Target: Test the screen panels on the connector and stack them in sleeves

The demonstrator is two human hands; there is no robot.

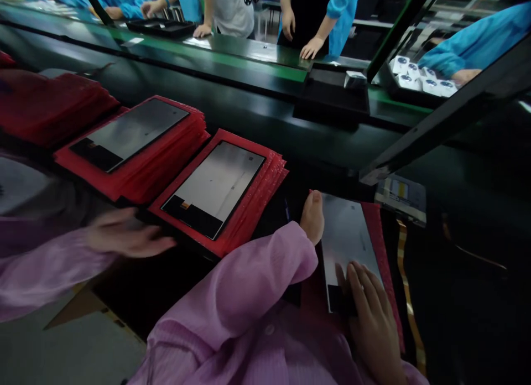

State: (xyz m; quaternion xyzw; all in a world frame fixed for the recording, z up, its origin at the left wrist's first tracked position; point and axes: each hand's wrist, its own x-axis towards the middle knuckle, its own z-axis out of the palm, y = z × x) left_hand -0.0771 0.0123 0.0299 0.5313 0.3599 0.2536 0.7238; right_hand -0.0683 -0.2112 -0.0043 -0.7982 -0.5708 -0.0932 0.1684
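A grey display panel (348,235) lies on a red bag (376,230) in front of me. My left hand (312,216) comes out of a pink sleeve and grips the panel's left edge; only one digit shows. The fingers of my right hand (373,313) rest flat and together on the panel's lower end, beside its black strip. Left of this, another panel (215,188) tops a stack of red bags (253,208).
A second red stack (166,164) with a panel on top sits further left. Another person's blurred hand (124,235) in a pink sleeve reaches in from the left. Beyond runs a dark green conveyor (249,58), with people in blue coats and a tray of white parts (423,81).
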